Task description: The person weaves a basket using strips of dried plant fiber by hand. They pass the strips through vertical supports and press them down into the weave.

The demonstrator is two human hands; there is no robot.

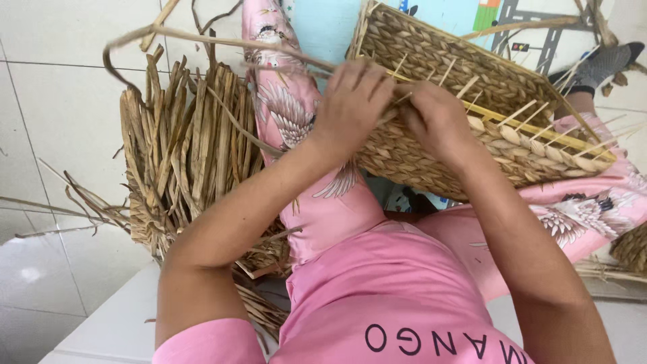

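Both hands meet at the near rim of the woven basket (472,87), which rests tilted on the person's lap with its long axis running from the hands away to the right; the left hand (350,101) is closed, pinching a long dried strand (202,39) that arcs off leftward from the basket. The right hand (438,118) is curled shut on the rim just beside it; left of the basket lies a bundle of dried reeds (182,148) on the floor (47,101).

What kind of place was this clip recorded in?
Probably a home floor used for basket weaving: a pale tiled floor, a heap of dried reed strips, a colourful play mat, and a half-woven basket across the seated person's lap.
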